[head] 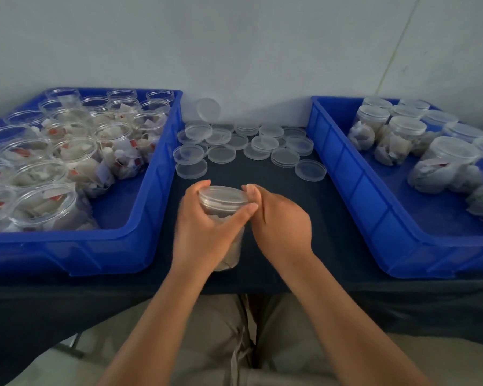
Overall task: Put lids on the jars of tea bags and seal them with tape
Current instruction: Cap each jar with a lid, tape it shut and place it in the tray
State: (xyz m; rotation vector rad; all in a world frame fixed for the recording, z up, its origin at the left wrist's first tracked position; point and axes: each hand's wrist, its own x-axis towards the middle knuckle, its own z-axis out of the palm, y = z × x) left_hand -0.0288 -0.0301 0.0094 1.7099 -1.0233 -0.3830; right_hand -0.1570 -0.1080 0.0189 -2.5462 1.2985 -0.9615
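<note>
Light: dim, flat, cool blue-grey cast; no hard shadows fell on the table (pixel 262 174). Glare: faint sheen showed on open jars (pixel 67 129). Distortion: blue crates (pixel 343 174) bowed toward frame edges. Blur: left hand (pixel 204 232) was slightly smeared.

You sit at a small packing station: a dark-clothed tabletop (pixel 304 218) against a bare pale wall (pixel 234 51). Left of the loose lids (pixel 264 143), a blue crate (pixel 81 252) holds open jars (pixel 67 151); right of them, a second crate (pixel 346 174) holds lidded jars (pixel 405 135).
</note>
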